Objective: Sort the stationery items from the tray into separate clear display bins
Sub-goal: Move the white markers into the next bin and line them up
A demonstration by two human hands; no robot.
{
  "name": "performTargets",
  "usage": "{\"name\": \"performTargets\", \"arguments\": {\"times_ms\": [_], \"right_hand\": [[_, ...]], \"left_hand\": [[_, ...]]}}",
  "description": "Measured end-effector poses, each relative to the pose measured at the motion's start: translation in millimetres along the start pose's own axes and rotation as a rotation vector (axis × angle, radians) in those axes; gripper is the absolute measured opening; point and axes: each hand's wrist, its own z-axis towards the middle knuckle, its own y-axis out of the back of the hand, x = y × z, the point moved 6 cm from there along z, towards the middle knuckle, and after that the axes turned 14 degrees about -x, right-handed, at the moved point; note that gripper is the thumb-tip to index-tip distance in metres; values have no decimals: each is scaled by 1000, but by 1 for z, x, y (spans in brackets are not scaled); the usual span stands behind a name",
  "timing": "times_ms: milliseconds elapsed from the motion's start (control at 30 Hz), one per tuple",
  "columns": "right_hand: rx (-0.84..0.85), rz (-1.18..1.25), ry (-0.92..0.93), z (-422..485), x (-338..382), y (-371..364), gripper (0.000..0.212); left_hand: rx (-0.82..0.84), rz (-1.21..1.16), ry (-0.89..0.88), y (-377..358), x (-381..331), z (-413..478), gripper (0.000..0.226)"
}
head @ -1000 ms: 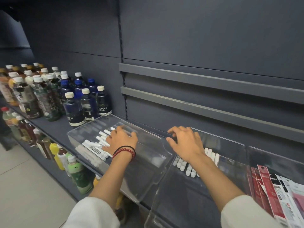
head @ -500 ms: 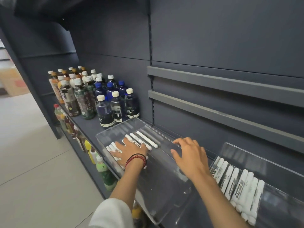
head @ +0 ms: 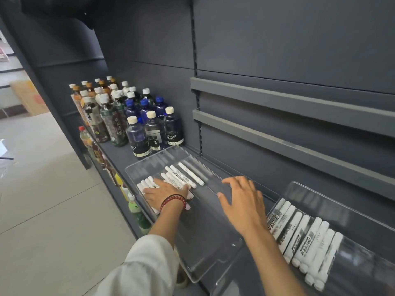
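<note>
Two clear display bins sit side by side on a dark shelf. The left bin (head: 215, 248) holds several white markers (head: 183, 175) lying in a row. My left hand (head: 164, 192), with a red bead bracelet at the wrist, lies flat on the near markers with fingers straight. My right hand (head: 241, 199) hovers with spread fingers over the right side of the same bin, holding nothing. The right bin (head: 361, 212) holds several thicker white markers (head: 303, 238) with black labels.
Many drink bottles (head: 136, 120) stand on the shelf just left of the bins, with more bottles (head: 136, 212) on the lower shelf. Two grey rails (head: 288, 124) run along the back panel. Light tiled floor (head: 42, 210) lies to the left.
The view has swung left. My left hand slid toward the near end of the markers in the left bin. My right hand moved from the right bin over to the left bin.
</note>
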Motion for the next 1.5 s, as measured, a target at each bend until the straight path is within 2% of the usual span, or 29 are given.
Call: {"name": "performTargets", "arguments": {"times_ms": [233, 367, 733, 967, 1167, 1233, 1333, 1500], "right_hand": [[-25, 26, 7, 1, -2, -3, 38], [-32, 35, 3, 1, -3, -3, 38], [-13, 42, -18, 1, -3, -1, 41], [2, 61, -37, 2, -4, -3, 45], [-4, 57, -29, 1, -3, -1, 43], [-7, 78, -25, 2, 0, 1, 40], [-41, 99, -23, 3, 4, 14, 36], [-62, 118, -76, -10, 2, 55, 30]], "left_hand": [[-35, 61, -36, -2, 1, 8, 105], [48, -70, 32, -10, 1, 8, 102], [48, -90, 88, 0, 5, 9, 114], [79, -82, 33, -9, 6, 12, 99], [66, -9, -108, -5, -1, 7, 65], [76, -68, -129, -1, -4, 3, 54], [124, -249, -143, 12, -9, -11, 48], [196, -710, -162, 51, -26, -37, 41]]}}
